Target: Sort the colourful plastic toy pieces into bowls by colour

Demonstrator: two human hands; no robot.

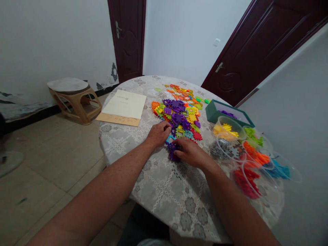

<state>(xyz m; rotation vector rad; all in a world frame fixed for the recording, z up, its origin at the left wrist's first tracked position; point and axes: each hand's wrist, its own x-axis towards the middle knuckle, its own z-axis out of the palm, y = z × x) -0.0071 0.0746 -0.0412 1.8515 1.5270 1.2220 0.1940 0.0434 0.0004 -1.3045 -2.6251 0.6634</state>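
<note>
A heap of colourful plastic gear-edged toy pieces (178, 118) lies in the middle of the round table. My left hand (159, 134) is at the near left edge of the heap, its fingers bent and pressed together; what they hold, if anything, is hidden. My right hand (189, 149) is closed around purple gear pieces (172, 154) at the near end of the heap, thumb and fingers on them. A light blue piece (170, 138) shows between the two hands. Grey gear pieces (176, 172) lie on the cloth just below the right hand.
Clear tubs of sorted yellow (225, 131), grey, green, orange, blue and red pieces (246, 181) crowd the right side. Behind them stands a dark green box (212, 112) with purple pieces inside. Cream paper (125, 104) lies at left on the patterned tablecloth (164, 191). A stool (68, 85) stands beyond.
</note>
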